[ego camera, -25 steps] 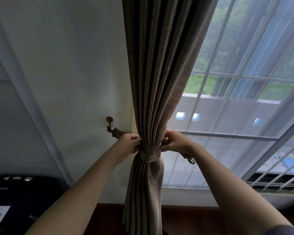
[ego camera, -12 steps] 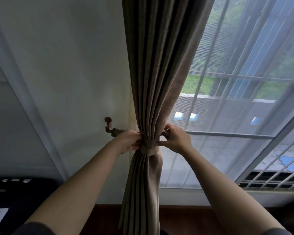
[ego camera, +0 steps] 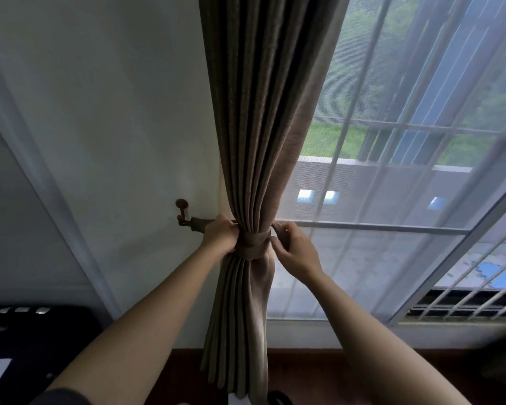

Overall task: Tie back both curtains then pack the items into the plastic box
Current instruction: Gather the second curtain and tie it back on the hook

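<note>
Brown cloth of the curtain [ego camera: 254, 159] hangs between the white wall [ego camera: 114, 112] and the window [ego camera: 406, 171], gathered at its middle by a tieback [ego camera: 253, 242]. The left hand [ego camera: 220, 235] grips the tieback on the wall side, fingers clenched on it; there it reaches a hook [ego camera: 182, 213]. The right hand [ego camera: 294, 249] pinches its other end, beside the curtain.

curtain [ego camera: 254, 118]: plain taupe brown
tieback [ego camera: 253, 239]: same brown
hook [ego camera: 182, 213]: reddish brown
wall [ego camera: 114, 112]: white
sheer screen [ego camera: 392, 258]: pale, perhaps white
floor [ego camera: 304, 363]: dark red-brown
</note>
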A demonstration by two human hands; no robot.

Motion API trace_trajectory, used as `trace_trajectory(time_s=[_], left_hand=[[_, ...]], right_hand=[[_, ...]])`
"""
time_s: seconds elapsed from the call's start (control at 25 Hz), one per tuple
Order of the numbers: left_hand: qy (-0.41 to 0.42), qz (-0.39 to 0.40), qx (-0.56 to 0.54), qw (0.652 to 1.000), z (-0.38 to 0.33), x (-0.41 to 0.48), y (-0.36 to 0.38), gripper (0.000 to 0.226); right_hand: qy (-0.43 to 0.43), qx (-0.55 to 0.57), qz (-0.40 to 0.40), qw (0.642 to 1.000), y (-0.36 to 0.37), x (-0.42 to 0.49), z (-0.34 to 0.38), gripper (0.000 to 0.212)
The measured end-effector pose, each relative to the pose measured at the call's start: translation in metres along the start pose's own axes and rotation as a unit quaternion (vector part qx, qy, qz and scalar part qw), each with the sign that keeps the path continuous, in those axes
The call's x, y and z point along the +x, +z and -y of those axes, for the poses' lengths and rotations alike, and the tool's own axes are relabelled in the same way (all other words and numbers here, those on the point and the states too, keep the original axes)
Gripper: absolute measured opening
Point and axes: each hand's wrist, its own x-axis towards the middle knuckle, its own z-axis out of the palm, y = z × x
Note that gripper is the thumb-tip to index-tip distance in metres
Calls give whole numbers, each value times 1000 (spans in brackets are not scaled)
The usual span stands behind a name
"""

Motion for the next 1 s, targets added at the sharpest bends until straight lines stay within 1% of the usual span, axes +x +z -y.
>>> trace_trajectory(time_s=[0.04, 0.08, 0.12, 0.16, 0.24, 0.32, 0.4, 0.48, 0.52, 0.6, 0.68, 0.8, 0.88, 1.0], left_hand=[[-9, 37, -69, 997, 4, -1, -3, 16], [-16, 75, -127, 989, 6, -2, -5, 11], [-17, 112, -156, 981, 9, -3, -7, 11], [-11, 138, -160, 977, 10, -4, -8, 14], [-4, 149, -161, 976, 12, -6, -6, 17], [-23, 147, -243, 958, 10, -10, -4, 13], [-44, 149, -329, 932, 11, -14, -5, 11], [-82, 161, -376, 909, 17, -13, -9, 10], [-97, 174, -387, 900, 22, -10, -11, 11], [-115, 208, -386, 891, 30, -8, -13, 14], [-153, 234, -393, 876, 35, -4, -13, 18], [-213, 226, -402, 861, 40, 0, -9, 23], [-241, 206, -390, 865, 44, 0, -6, 23], [-238, 167, -360, 886, 48, -6, 0, 23]], right_hand=[[13, 34, -1, 999, -1, -1, -6, 15], [27, 47, -11, 998, -2, -2, -12, 16], [44, 41, -21, 998, -3, -3, -16, 21], [58, 26, -25, 998, -3, -5, -18, 24], [72, -6, -19, 997, 4, -11, -19, 24], [85, -33, -5, 996, 16, -18, -20, 23], [109, -12, 13, 994, 20, -21, -20, 17], [109, 42, 33, 993, 15, -19, -21, 8], [93, 62, 44, 993, 11, -17, -22, 2], [60, 78, 57, 994, 0, -15, -22, 6], [36, 51, 47, 997, -7, -10, -23, 10], [21, -29, 43, 998, -11, -8, -21, 15], [21, -54, 46, 997, -9, -10, -17, 20], [11, -57, 41, 997, -7, -15, -13, 23]])
